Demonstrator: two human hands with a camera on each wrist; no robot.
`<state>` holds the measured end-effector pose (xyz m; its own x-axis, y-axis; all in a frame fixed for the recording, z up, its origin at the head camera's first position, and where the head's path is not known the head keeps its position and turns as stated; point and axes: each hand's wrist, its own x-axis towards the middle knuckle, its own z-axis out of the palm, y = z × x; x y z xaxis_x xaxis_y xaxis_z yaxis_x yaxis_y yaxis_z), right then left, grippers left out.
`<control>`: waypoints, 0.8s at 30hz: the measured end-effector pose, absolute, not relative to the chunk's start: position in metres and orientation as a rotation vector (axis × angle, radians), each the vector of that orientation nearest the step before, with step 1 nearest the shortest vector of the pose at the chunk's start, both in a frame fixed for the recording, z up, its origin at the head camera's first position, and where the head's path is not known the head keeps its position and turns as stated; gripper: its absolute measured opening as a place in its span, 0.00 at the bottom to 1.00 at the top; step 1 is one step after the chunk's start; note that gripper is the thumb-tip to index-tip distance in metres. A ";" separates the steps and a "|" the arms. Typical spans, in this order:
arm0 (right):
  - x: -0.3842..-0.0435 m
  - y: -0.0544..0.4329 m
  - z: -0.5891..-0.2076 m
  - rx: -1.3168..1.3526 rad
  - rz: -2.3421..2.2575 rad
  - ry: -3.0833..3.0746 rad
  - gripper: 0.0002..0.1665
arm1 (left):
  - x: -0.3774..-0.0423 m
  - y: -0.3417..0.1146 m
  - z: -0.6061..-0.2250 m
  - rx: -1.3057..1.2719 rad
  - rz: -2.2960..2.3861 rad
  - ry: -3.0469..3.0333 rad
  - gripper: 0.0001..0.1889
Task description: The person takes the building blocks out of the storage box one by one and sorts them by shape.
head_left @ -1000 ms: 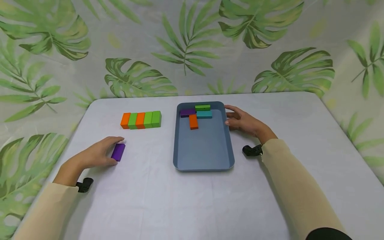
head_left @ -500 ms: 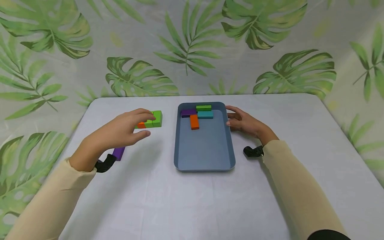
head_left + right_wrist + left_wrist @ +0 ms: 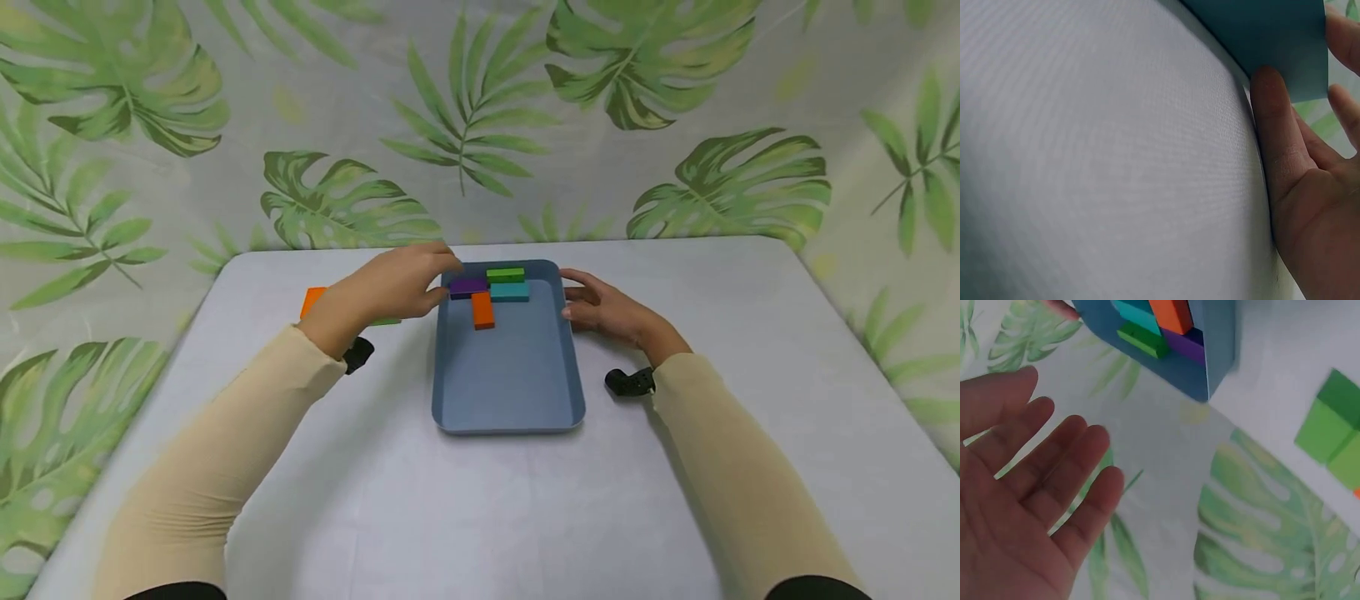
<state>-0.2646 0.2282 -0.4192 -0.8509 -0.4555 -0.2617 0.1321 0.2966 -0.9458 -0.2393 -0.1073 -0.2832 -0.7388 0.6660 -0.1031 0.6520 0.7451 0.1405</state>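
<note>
My left hand is over the back left edge of the blue-grey tray, beside a purple block. Its fingers are extended and apart in the left wrist view, with nothing held. Inside the tray lie a green block, a teal block and an orange block, grouped with the purple one near the back. My right hand touches the tray's right wall; the right wrist view shows the thumb laid straight against the side.
A row of orange and green blocks stands left of the tray, mostly covered by the left hand in the head view. White cloth spreads over the table. A leaf-patterned curtain hangs behind it.
My left hand has let go of a purple block on the table's left side and moved right, past the block row, to the tray. That block is now hidden behind the left arm.
</note>
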 end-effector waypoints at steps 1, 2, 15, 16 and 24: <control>-0.264 0.228 -0.419 -0.290 -1.588 2.081 0.47 | -0.243 -0.103 -0.286 1.061 0.154 2.794 0.20; -0.264 0.229 -0.419 -0.292 -1.587 2.084 0.47 | -0.247 -0.099 -0.289 1.063 0.158 2.791 0.20; -0.263 0.229 -0.420 -0.310 -1.600 2.067 0.49 | -0.267 -0.064 -0.344 1.051 0.040 2.752 0.22; -0.263 0.229 -0.419 -0.316 -1.600 2.067 0.49 | -0.267 -0.063 -0.347 1.042 0.022 2.747 0.22; -0.263 0.229 -0.417 -0.296 -1.603 2.061 0.48 | -0.267 -0.061 -0.359 0.993 -0.072 2.717 0.21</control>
